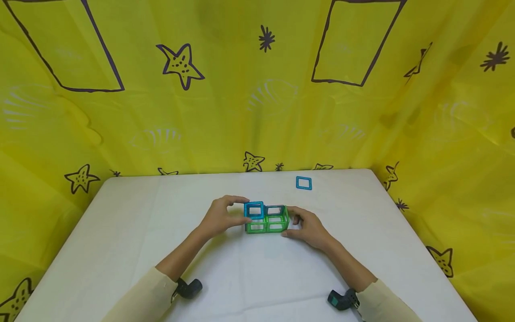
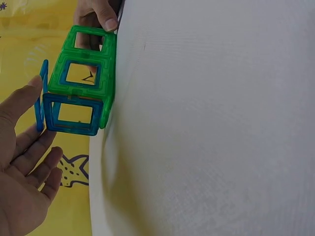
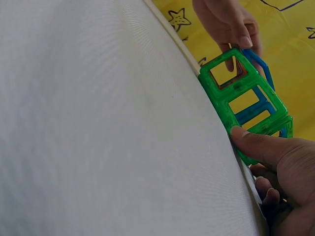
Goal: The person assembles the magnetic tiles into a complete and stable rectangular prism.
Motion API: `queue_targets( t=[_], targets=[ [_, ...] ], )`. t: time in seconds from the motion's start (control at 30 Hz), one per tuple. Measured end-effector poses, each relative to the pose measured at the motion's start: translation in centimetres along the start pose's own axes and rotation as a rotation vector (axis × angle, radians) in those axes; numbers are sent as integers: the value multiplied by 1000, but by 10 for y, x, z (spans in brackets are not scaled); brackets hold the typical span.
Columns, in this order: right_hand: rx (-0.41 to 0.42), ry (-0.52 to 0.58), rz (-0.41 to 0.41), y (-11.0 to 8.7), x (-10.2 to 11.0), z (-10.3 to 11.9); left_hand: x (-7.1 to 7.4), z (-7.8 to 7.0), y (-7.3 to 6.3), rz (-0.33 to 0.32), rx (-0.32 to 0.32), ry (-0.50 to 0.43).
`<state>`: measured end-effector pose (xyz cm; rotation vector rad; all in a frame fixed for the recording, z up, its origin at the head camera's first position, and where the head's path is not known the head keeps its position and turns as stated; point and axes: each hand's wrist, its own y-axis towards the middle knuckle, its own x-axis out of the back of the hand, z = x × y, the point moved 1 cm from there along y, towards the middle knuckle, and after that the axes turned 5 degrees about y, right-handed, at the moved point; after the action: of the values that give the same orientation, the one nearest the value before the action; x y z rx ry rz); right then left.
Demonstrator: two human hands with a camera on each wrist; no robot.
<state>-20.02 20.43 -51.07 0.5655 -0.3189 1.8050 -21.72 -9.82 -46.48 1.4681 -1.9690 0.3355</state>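
A box-like structure of magnetic tiles stands on the table, with green square tiles (image 2: 93, 90) along the front and blue ones at the back and left end (image 2: 74, 131). My left hand (image 1: 219, 218) pinches a blue square tile (image 1: 254, 203) between thumb and fingers at the structure's top left. In the left wrist view this tile (image 2: 45, 73) is seen nearly edge-on beside the box. At the other end my right hand (image 1: 309, 227) grips the structure, its thumb on a green tile (image 3: 221, 105). An orange-red edge (image 3: 241, 74) shows through the green frame.
Behind the structure, a loose blue square tile (image 1: 298, 183) lies flat on the white-covered table (image 1: 257, 277). A yellow curtain (image 1: 225, 112) with drawn starfish hangs along the back and sides. Dark wrist cameras (image 1: 190, 289) sit at both sleeves.
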Motion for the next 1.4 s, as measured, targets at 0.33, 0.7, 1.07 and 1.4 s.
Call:
queue_targets(
  t=[0.33,0.7,1.07,1.4],
  targets=[
    [1,2,0,0,-1,0,-4,-2,-1,16,-13,30],
    [-8,-23,-2,0,0,0,-7,0,0,30,-41,-10],
    [-10,-21,-3,0,-1,0,-10,1,-1,25,-43,-47],
    [-17,-27,-5,1,0,0,-12,6,-1,62,-56,-66]
  ],
)
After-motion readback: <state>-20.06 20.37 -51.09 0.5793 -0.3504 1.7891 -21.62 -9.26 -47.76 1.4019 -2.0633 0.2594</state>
